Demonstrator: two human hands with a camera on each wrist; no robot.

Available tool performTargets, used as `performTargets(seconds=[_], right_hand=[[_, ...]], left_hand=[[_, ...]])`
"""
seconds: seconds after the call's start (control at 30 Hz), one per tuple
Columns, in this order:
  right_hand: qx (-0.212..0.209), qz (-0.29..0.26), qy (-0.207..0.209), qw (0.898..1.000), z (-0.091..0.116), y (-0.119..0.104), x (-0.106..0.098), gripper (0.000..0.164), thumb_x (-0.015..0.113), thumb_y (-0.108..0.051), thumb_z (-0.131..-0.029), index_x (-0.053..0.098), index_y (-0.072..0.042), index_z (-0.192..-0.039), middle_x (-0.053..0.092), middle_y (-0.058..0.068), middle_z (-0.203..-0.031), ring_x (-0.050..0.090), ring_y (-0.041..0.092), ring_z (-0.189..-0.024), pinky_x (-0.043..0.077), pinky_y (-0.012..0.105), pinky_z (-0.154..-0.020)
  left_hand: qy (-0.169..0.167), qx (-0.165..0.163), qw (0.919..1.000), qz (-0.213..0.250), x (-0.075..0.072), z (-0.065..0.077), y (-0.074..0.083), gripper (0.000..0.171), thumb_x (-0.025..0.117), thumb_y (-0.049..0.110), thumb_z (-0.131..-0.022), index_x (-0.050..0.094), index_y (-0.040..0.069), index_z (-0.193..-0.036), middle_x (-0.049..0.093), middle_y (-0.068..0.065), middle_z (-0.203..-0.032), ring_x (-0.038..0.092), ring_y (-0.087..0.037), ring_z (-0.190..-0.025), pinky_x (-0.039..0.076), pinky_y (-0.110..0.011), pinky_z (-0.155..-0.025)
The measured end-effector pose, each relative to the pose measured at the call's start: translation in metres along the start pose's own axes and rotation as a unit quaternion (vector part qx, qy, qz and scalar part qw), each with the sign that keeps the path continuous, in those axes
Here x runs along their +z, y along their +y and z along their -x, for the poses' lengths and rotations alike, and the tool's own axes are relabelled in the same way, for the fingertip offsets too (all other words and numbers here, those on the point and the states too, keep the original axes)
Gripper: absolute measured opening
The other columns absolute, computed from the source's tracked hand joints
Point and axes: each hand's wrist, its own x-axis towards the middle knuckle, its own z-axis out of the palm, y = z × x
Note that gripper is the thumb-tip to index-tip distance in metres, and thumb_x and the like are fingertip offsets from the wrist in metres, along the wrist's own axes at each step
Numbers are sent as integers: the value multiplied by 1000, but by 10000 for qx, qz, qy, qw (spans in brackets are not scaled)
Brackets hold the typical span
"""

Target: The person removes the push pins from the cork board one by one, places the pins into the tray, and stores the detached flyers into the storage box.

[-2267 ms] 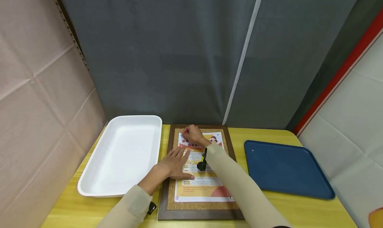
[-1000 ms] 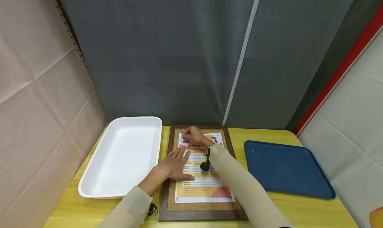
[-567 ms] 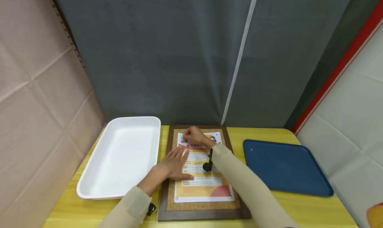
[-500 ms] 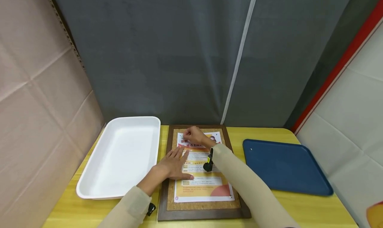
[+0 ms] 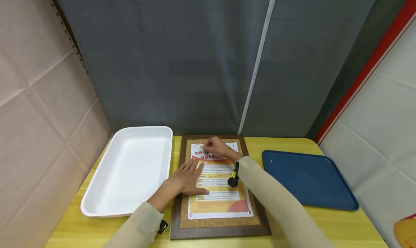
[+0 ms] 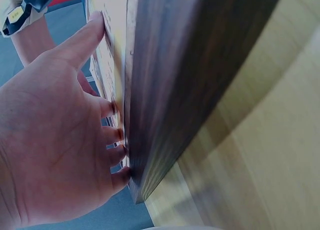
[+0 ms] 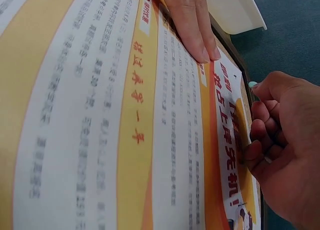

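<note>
A printed poster (image 5: 217,204) lies on a wood-framed corkboard (image 5: 221,223). My left hand (image 5: 186,179) rests flat on the poster's left side, fingers spread, thumb out over the print. Above the poster's top part is my right hand (image 5: 217,146), its fingers curled. In the right wrist view, a small pale thumbtack (image 7: 252,84) shows at the pinched thumb and forefinger, most of it hidden by them. A small dark mark (image 7: 235,76) sits near the poster's top left corner. At the lower right corner a round silvery tack (image 5: 249,212) sits in the paper.
To the left on the yellow wood-look table (image 5: 81,226) stands a white tray (image 5: 130,168). A dark blue tray (image 5: 308,179) lies to the right, with a small shiny piece (image 5: 271,161) near its upper left corner. A grey curtain (image 5: 162,60) hangs behind.
My right hand has stayed at the poster's top left corner, then lifted and shifted slightly right, uncovering that corner. My left hand keeps its place on the poster. The head view has shifted a little.
</note>
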Motion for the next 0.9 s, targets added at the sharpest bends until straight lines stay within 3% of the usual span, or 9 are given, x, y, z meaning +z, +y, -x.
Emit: performTargets(seconds=[0.43, 0.67, 0.9], right_hand=[[-303, -131, -56, 9994, 20, 5, -19, 9, 69, -6, -99, 75, 0, -96, 72, 5, -87, 55, 8, -70, 47, 22, -64], [-164, -71, -77, 9998, 40, 10, -32, 7, 69, -7, -99, 74, -2, -97, 67, 3, -85, 56, 11, -74, 47, 23, -66], [-461, -257, -174, 9985, 58, 20, -41, 8, 65, -1, -99, 72, 3, -97, 68, 7, -86, 57, 11, -74, 48, 23, -67]], left_hand=[[26, -18, 10000, -19, 1, 0, -2, 111, 59, 80, -91, 24, 10, -170, 15, -16, -177, 16, -33, -164, 21, -51, -130], [-18, -24, 10000, 22, 3, -2, -1, 112, 59, 81, -91, 23, 11, -170, 13, -16, -177, 14, -33, -164, 20, -51, -130], [-9, -14, 10000, 0, 4, -3, 0, 113, 59, 82, -90, 22, 11, -170, 13, -16, -177, 14, -33, -164, 20, -51, -130]])
